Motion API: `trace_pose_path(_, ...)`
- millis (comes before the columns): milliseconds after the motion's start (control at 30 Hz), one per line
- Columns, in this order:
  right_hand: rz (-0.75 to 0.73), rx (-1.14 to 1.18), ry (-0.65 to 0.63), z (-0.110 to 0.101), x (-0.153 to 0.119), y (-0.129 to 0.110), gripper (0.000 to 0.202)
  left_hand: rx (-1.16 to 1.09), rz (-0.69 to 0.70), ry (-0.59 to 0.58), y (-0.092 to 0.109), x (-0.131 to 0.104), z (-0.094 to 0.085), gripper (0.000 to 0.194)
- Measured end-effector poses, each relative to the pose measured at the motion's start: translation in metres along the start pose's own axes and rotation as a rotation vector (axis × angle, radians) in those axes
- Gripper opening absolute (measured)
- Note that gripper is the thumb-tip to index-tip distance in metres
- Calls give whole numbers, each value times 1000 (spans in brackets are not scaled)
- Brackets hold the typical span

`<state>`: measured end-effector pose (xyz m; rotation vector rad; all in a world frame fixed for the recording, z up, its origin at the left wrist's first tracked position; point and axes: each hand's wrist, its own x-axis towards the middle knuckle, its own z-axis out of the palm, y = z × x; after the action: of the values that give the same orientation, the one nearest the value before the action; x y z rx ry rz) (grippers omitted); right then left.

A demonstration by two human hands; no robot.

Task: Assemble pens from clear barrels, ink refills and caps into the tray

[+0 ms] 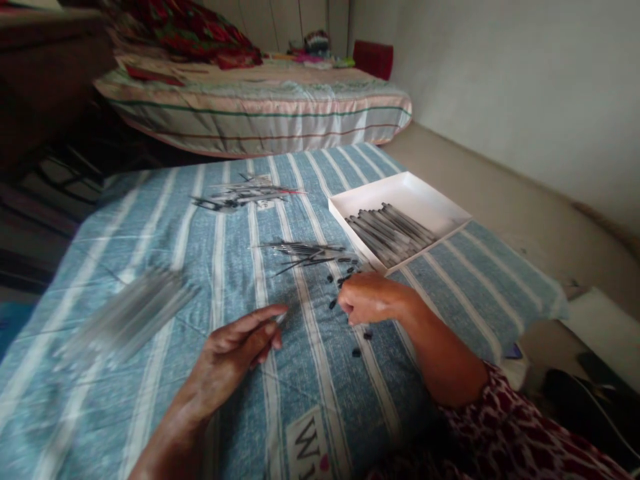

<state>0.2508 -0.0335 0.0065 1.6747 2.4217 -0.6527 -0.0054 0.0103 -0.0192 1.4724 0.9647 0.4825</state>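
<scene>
My left hand [245, 343] is closed in a pinch on a clear pen barrel [281, 318], only its pale tip showing past the fingers. My right hand [373, 298] is closed, fingertips down on the cloth among small black pen caps [368, 335]. Whether a cap is between those fingers is hidden. Thin dark refills [305, 250] lie in a loose bundle just beyond the right hand. A pile of clear, empty-looking pen barrels [133, 317] rests to the left. In the white box [435, 227] at the right, several pens [387, 233] with dark ends lie side by side.
A blue and white striped cloth [233, 267] covers the table. Farther back lies another bundle of thin refills [245, 195], some red. Behind the table stands a bed [255, 123] with a striped cover. A pale wall [510, 87] rises at the right.
</scene>
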Motion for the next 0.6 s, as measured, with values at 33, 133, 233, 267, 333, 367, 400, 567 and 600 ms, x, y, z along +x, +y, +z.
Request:
trace_pose_path(33,1,23,29,1,0,0,8,0,-1,-9,-1,0,0,36)
trace_pose_path(133,15,78,124,3,2,1,8,-4,6,-26,-3,-2,3,35)
trace_pose_path(233,53,141,220,6,6,3,14,-6,11,-29,-2,-4,5,34)
trace_pose_path(267,70,179,257,7,8,4,16,-8,11,-30,-1,-5,7,34)
trace_pose_path(333,94,262,321,11,11,6,17,-10,6,-38,1,-6,9,34)
trace_pose_path(367,94,303,343,13,12,7,17,-12,6,-41,3,-7,10,33)
trace_pose_path(400,90,355,360,15,12,8,17,-18,8,-45,4,-8,11,33)
trace_pose_path(567,48,801,360,27,14,9,12,-71,-2,-58,6,-10,16,31)
trace_pose_path(600,33,878,356,28,15,8,12,-82,-8,-61,6,-10,17,30)
